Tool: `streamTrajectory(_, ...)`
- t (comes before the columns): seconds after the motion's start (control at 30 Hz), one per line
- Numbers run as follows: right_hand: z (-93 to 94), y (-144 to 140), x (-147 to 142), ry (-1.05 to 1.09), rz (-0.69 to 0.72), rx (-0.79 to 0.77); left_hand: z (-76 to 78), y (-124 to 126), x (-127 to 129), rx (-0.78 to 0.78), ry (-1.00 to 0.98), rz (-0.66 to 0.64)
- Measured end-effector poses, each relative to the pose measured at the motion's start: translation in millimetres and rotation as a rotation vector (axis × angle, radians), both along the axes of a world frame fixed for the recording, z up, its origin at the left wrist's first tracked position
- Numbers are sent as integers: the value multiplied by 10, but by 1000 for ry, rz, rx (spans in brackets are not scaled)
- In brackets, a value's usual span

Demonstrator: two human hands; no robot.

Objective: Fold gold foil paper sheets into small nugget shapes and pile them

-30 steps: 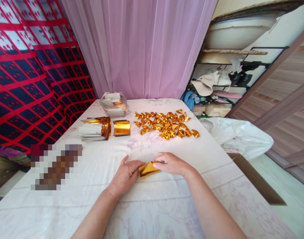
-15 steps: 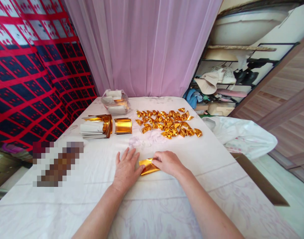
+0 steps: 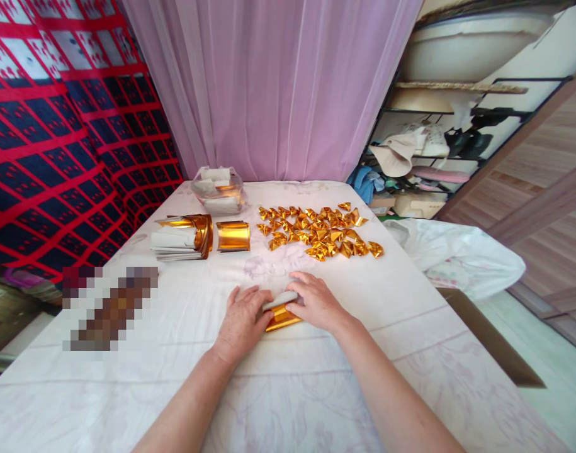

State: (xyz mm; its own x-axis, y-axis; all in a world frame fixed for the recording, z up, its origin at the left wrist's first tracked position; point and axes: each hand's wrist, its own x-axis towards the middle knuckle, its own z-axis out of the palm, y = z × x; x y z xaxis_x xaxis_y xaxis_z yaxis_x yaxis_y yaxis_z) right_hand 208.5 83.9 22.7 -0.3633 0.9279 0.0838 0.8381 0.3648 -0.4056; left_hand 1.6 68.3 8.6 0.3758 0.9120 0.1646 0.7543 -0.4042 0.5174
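Note:
Between my two hands, a sheet of gold foil paper point(image 3: 282, 318) lies partly folded on the table, its grey-white back showing along a raised far edge. My left hand point(image 3: 243, 318) grips the paper's left end, thumb on the gold side and fingers bent at the far edge. At the right end, my right hand point(image 3: 316, 302) pinches the paper between thumb and fingers. Beyond my hands, a short stack of gold foil sheets point(image 3: 233, 236) sits beside a larger curled stack point(image 3: 184, 238). Several folded gold foil pieces point(image 3: 320, 233) are spread to the right of the stacks.
A clear plastic bag of foil paper point(image 3: 218, 190) stands at the table's back edge, before a purple curtain point(image 3: 278, 88). At the right are a shelf point(image 3: 434, 113) with a hat and other items, and a white plastic bag point(image 3: 467, 255). A blurred patch point(image 3: 112, 308) covers something at the left.
The paper's far edge has been lifted, so its grey-white back now shows. My left hand's spread fingers have bent onto the paper, and my right fingers have moved to the far edge.

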Motion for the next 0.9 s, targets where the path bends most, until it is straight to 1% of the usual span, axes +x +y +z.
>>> streamTrajectory(0.13,20,24,-37,129,-36,-22,-20,16,0,7,-139,81)
streamTrajectory(0.23,71,1,-60,204,-92,-151,-29,35,-17,-53,-256,132)
streamTrajectory(0.33,120,-32,-61,290,-114,-258,-34,54,-41,-96,-307,143)
streamTrajectory(0.5,137,-35,-20,409,-96,-334,-48,71,-64,-138,-384,108)
streamTrajectory(0.6,121,-28,-1,470,-79,-374,-49,69,-69,-125,-394,93)
streamTrajectory(0.7,107,-28,-3,503,-62,-381,-41,68,-78,-104,-367,101)
streamTrajectory(0.8,92,-24,-7,494,-49,-342,-15,72,-95,-77,-318,98)
streamTrajectory(0.9,63,-9,4,461,-64,-315,35,77,-113,-29,-253,72)
